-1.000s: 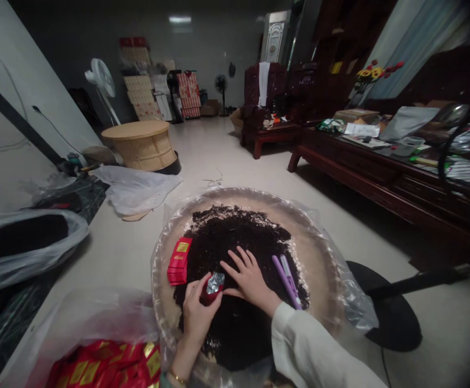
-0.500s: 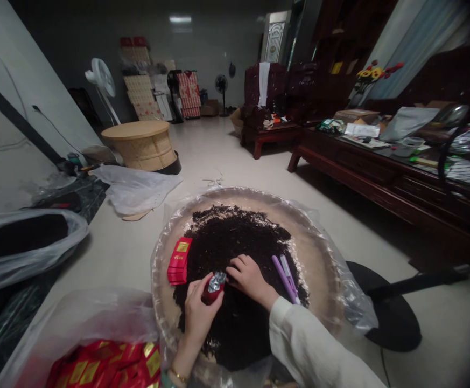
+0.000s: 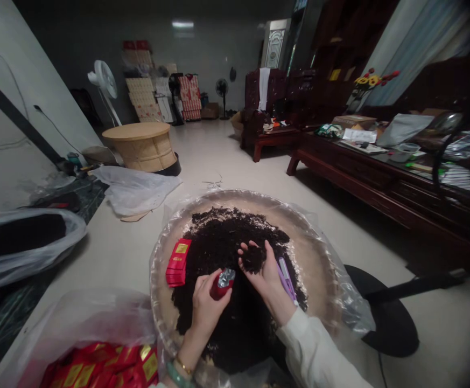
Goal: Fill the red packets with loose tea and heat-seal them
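My left hand (image 3: 208,302) grips a small red foil packet (image 3: 222,285), whose silver-lined mouth is open and turned up. To its right, my right hand (image 3: 265,275) is cupped palm up with a clump of dark tea leaves (image 3: 253,259) in it. Both hands are over a wide round tray (image 3: 319,275) lined with clear plastic, where a heap of the same dark leaves (image 3: 222,231) is spread. A fanned stack of flat red packets (image 3: 178,263) lies at the tray's left side. Partly behind my right wrist rests a purple hand-held sealer (image 3: 286,280).
A plastic bag of filled red packets (image 3: 101,366) stands at the lower left. Beyond it is a bag of dark leaves (image 3: 20,237). A black fan base (image 3: 392,318) sits right of the tray, near a long wooden table (image 3: 359,172). A woven drum-shaped stand (image 3: 141,145) is farther back.
My right hand has lifted from the heap and turned palm up, now holding tea leaves. My left hand has moved slightly right with the packet, tilting its mouth toward the right hand.
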Tool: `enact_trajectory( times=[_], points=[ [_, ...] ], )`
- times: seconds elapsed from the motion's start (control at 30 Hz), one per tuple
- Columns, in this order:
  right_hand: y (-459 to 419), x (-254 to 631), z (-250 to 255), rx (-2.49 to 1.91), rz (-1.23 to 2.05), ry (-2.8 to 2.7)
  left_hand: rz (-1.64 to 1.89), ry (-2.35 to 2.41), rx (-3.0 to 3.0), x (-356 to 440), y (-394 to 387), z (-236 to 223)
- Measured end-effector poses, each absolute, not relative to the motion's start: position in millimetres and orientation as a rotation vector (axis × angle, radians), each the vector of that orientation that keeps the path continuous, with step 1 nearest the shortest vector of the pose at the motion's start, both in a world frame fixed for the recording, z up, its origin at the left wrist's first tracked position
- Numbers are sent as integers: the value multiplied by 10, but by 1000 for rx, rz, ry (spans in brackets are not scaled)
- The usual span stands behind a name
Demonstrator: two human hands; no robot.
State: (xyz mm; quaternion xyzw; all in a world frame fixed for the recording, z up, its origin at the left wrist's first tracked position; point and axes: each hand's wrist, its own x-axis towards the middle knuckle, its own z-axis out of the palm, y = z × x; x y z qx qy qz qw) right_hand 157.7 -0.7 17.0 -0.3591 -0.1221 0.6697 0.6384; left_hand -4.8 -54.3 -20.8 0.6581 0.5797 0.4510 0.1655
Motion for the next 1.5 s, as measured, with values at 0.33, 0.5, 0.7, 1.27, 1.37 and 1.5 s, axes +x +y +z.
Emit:
enact_trajectory(
  times=[0.33,0.5,0.7,1.27,1.37,1.5],
  points=[
    [-36,1670,84,-663,1625,-499,1276,1638,1933,-1,-537,-203],
    [-86,1575,168,-727,1548,-576,1264,1653,1935,46,-522,-198],
    [-209,1377,339,-762,1472,-570,1255,1650,1945,117,-497,-202],
    [-387,1444,394,-754,1369,-930,1247,1704,1861,58,-470,-263],
    [-368,1658,289,-962,1201,-1074,1259,1766,1808,-65,-436,-243],
    [-573,1862,26,-1083,761,-1952,1274,1849,1779,-260,-378,-227]
  ],
)
